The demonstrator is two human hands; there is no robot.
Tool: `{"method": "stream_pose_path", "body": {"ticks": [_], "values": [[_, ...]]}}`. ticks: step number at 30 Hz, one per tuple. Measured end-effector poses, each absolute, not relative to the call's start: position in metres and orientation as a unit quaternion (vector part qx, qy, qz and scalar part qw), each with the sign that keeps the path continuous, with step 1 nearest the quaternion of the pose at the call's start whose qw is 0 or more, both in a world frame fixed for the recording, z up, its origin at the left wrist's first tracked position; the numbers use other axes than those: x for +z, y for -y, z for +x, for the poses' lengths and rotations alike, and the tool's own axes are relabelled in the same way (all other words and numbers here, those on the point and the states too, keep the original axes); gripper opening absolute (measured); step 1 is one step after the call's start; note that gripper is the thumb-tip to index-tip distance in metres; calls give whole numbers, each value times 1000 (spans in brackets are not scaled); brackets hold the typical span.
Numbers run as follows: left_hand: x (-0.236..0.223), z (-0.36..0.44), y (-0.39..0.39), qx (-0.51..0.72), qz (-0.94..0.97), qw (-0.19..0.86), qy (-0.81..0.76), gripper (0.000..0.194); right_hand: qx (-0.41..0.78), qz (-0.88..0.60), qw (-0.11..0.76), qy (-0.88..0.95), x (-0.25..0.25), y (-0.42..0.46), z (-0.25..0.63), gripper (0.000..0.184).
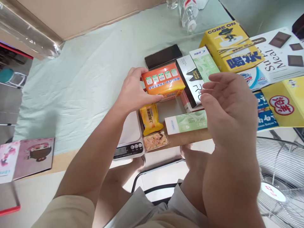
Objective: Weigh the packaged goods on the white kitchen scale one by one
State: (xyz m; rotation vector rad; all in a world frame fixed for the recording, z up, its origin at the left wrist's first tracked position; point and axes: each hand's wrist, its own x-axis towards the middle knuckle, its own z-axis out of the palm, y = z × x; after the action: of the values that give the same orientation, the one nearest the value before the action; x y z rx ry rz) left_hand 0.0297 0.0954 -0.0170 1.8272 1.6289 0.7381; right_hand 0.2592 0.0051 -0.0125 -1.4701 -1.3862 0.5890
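My left hand (136, 90) is closed around one end of an orange soap pack (163, 83), with the thumb along the near side and the fingers at the far left corner. My right hand (228, 104) holds nothing; its thumb and curved fingers are apart, beside a black-and-white bamboo charcoal box (192, 79). Below the pack lie a yellow wrapped packet (150, 118) and a clear-wrapped snack bar (155, 141). A white kitchen scale (130, 133) sits under my left wrist. Near the table edge, a green-and-white box (186, 122) is partly hidden by my right hand.
A black phone (163, 56) lies behind the pack. To the right are a yellow carton (234, 44), a white meal box (276, 57) and another yellow box (285, 101). A plastic bottle (188, 14) lies at the back. A fan (280, 180) stands lower right.
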Motion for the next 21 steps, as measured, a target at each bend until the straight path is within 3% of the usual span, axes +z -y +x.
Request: {"method": "stream_pose_path", "body": {"ticks": [12,21], "values": [[-28,29,-88,271,704,296,-586,76,248,-594,525,557,2,3,252,20],[-13,34,-62,294,675,355,-576,77,240,-570,478,624,17,21,274,30]]}}
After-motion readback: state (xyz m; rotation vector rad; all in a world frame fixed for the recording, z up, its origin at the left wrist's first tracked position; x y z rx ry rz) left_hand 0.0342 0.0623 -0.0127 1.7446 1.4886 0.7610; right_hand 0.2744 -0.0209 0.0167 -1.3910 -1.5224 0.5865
